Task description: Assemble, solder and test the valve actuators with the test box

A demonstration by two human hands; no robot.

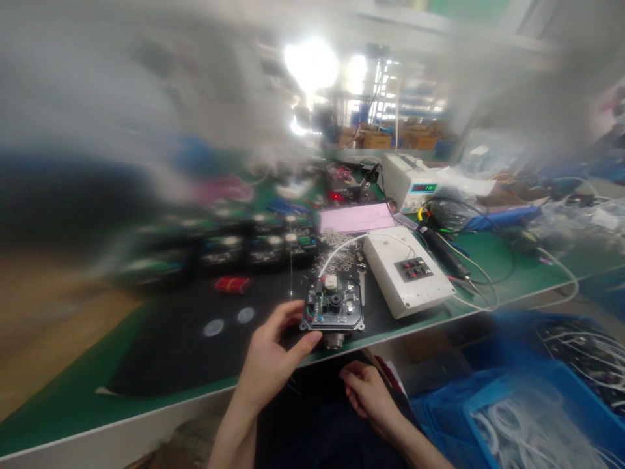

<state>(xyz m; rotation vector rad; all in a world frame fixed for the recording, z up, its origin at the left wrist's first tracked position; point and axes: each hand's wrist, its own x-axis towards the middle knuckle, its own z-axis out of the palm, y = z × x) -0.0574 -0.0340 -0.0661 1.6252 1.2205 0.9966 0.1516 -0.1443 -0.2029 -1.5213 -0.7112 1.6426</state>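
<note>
A black square housing with an exposed circuit board [346, 306] rests near the table's front edge. A round black part sits at the board's centre, and a metal connector [334, 341] sticks out at its front. My left hand [273, 352] is closed on the left side of this housing, thumb at the front corner. A white cable [336, 249] arches from the board to a white box [403, 267] bearing black and red terminals. Below the table edge, over my lap, my right hand [366, 391] has its fingers curled together; anything within them is too small to tell.
Loose screws and nuts [342, 257] lie behind the housing, beside a wrench [362, 286]. An electric screwdriver [444, 253] and a power supply [407, 182] stand right. Similar board housings [266, 247], a red bundle [233, 284] and two discs [213, 327] lie left. Blue bins [488, 417] sit lower right.
</note>
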